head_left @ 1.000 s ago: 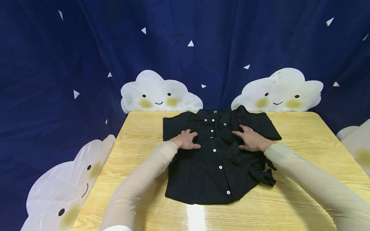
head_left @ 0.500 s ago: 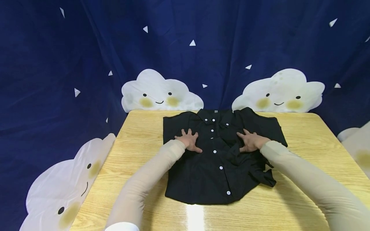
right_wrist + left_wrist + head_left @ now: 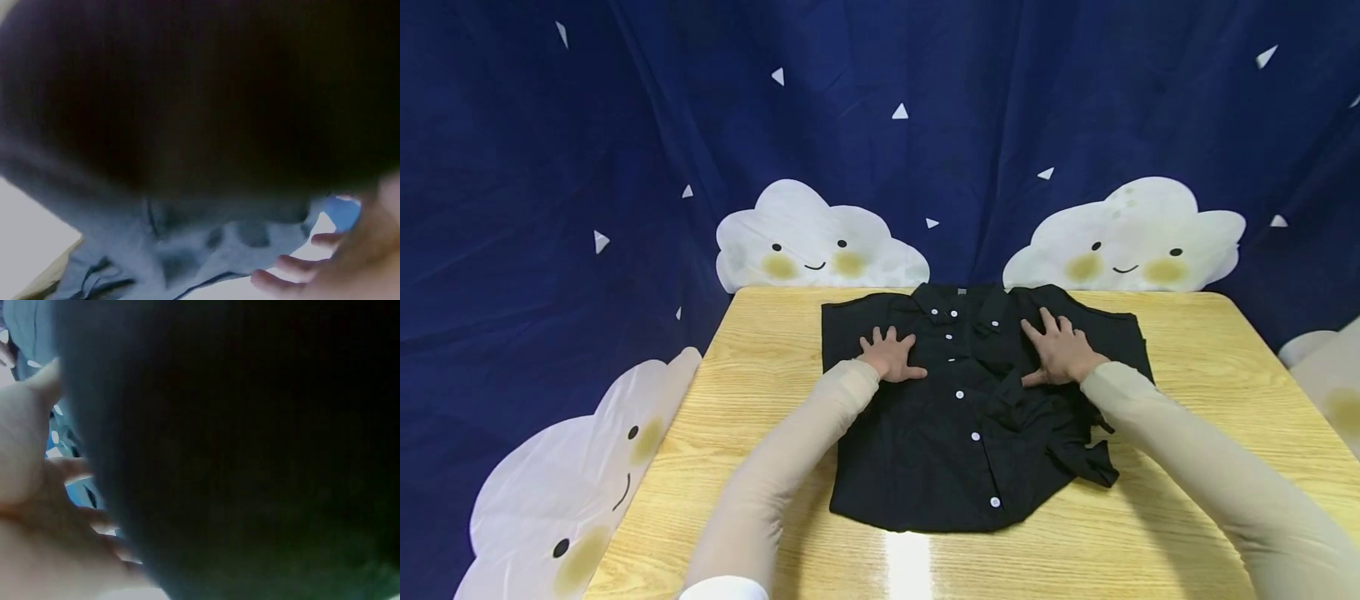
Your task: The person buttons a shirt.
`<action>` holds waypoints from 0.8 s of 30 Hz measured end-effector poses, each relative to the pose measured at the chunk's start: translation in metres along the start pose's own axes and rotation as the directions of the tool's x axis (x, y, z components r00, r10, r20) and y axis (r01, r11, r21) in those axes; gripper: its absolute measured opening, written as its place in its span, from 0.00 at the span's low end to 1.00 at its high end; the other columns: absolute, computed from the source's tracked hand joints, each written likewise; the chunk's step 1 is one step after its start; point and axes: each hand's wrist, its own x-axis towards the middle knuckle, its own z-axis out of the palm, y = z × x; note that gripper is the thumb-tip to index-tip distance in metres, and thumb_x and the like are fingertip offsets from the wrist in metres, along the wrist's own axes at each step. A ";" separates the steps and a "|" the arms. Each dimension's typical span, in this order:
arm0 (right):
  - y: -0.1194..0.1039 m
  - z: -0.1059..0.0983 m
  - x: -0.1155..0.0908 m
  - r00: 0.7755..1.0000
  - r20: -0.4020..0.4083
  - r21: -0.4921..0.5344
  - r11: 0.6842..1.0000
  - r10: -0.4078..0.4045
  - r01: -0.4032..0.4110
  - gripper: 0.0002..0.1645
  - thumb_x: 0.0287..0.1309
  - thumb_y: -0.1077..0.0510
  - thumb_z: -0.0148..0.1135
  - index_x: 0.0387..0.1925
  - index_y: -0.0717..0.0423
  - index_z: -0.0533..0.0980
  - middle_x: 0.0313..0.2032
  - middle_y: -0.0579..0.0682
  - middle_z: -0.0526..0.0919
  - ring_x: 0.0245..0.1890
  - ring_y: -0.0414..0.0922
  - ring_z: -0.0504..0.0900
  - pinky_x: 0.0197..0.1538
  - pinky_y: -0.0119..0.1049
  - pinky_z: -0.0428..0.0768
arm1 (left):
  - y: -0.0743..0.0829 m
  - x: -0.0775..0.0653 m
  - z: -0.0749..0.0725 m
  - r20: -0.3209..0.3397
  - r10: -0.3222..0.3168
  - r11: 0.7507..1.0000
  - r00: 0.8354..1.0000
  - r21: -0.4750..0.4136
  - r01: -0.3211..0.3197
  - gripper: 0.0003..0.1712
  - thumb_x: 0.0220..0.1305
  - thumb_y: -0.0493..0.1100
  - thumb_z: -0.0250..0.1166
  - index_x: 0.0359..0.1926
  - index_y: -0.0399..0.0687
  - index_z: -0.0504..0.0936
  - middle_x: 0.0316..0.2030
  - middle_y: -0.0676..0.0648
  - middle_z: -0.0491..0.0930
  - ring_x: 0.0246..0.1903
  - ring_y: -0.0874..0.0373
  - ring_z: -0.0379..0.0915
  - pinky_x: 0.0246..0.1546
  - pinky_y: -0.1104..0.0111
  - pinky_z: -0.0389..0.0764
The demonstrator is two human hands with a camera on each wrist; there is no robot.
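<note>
blue cloth with smiling clouds hangs behind the far edge of the surface. the black shirt lies near the middle, its collar close to that edge. my left hand and right hand rest on it, fingers wide, holding nothing. since a second ago, the sleeve by my right hand has slid toward the surface's right edge, so i think that side is flatter. one bit below it is still bunched up.

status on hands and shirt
Left hand, right hand: spread on black fabric shirt with white buttons. Shirt on pale wooden table. Possible snag: folds near right hand.
</note>
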 end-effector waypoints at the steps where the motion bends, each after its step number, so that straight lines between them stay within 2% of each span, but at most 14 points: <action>1: 0.002 0.000 0.002 1.000 0.016 0.011 1.000 -0.005 0.004 0.69 0.36 0.27 0.69 0.70 0.62 0.52 0.67 0.74 0.44 0.62 0.75 0.49 0.55 0.68 0.59 | -0.001 0.001 0.000 0.005 -0.004 1.000 1.000 -0.007 0.004 0.47 0.60 0.71 0.53 0.74 0.60 0.49 0.72 0.39 0.42 0.69 0.35 0.34 0.62 0.40 0.45; 6: 0.008 0.003 0.006 0.980 0.195 0.105 0.993 0.025 -0.046 0.73 0.36 0.21 0.63 0.71 0.62 0.47 0.68 0.73 0.41 0.62 0.79 0.41 0.56 0.72 0.52 | -0.002 0.005 0.001 0.048 -0.048 0.998 0.998 -0.031 0.050 0.53 0.55 0.73 0.57 0.74 0.63 0.44 0.73 0.41 0.37 0.69 0.34 0.30 0.60 0.37 0.47; 9: 0.008 0.006 0.008 0.965 0.255 0.110 0.991 0.051 -0.081 0.75 0.38 0.20 0.60 0.71 0.64 0.43 0.67 0.76 0.37 0.60 0.83 0.39 0.55 0.73 0.50 | 0.000 0.006 0.001 0.060 -0.084 0.996 0.995 -0.007 0.084 0.57 0.51 0.76 0.58 0.74 0.65 0.42 0.73 0.42 0.35 0.69 0.33 0.30 0.59 0.36 0.49; 14: 0.002 0.006 0.014 0.948 0.299 0.085 0.987 0.108 -0.139 0.78 0.38 0.18 0.56 0.71 0.68 0.38 0.66 0.78 0.33 0.59 0.84 0.36 0.57 0.72 0.49 | 0.005 0.005 0.000 0.068 -0.137 0.990 0.988 0.034 0.135 0.62 0.45 0.79 0.59 0.74 0.66 0.39 0.74 0.43 0.33 0.69 0.33 0.29 0.58 0.35 0.50; 17: 0.002 0.004 0.017 0.941 0.312 0.068 0.985 0.128 -0.157 0.78 0.39 0.17 0.53 0.70 0.68 0.36 0.66 0.78 0.32 0.59 0.85 0.36 0.56 0.73 0.50 | 0.006 0.004 -0.001 0.075 -0.143 0.989 0.987 0.050 0.140 0.63 0.44 0.80 0.58 0.74 0.67 0.38 0.74 0.43 0.32 0.69 0.33 0.29 0.58 0.35 0.50; 21: 0.003 -0.002 0.019 0.942 0.319 0.078 0.987 0.107 -0.138 0.76 0.42 0.19 0.54 0.70 0.69 0.37 0.66 0.79 0.34 0.58 0.85 0.37 0.55 0.73 0.51 | 0.007 0.004 -0.004 0.060 -0.133 0.989 0.989 0.070 0.129 0.62 0.45 0.79 0.58 0.74 0.65 0.39 0.73 0.42 0.34 0.69 0.33 0.30 0.60 0.36 0.48; 24: 0.001 -0.008 0.018 0.952 0.297 0.092 0.990 0.075 -0.107 0.71 0.43 0.23 0.60 0.70 0.68 0.45 0.66 0.79 0.40 0.60 0.83 0.41 0.54 0.73 0.53 | 0.010 0.005 -0.006 0.037 -0.091 0.991 0.995 0.105 0.087 0.58 0.49 0.77 0.58 0.74 0.61 0.45 0.73 0.40 0.36 0.70 0.35 0.30 0.62 0.39 0.45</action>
